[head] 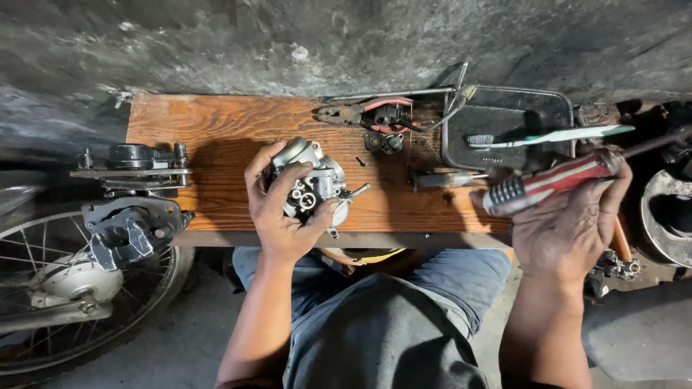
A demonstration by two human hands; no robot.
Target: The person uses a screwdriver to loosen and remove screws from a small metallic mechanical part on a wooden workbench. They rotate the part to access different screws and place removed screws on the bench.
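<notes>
Left grip (277, 205) around carburetor (317, 184)

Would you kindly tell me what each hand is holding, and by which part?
Left hand grips the metal carburetor around its body; right hand holds the screwdriver by its red-and-black handle.

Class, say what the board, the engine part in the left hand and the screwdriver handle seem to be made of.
Board: wood, orange-brown with visible grain, probably varnished. Engine part: likely cast metal, dull silver-grey with bright edges. Screwdriver handle: apparently plastic, smooth red and white, with a black ribbed end, perhaps rubber.
</notes>
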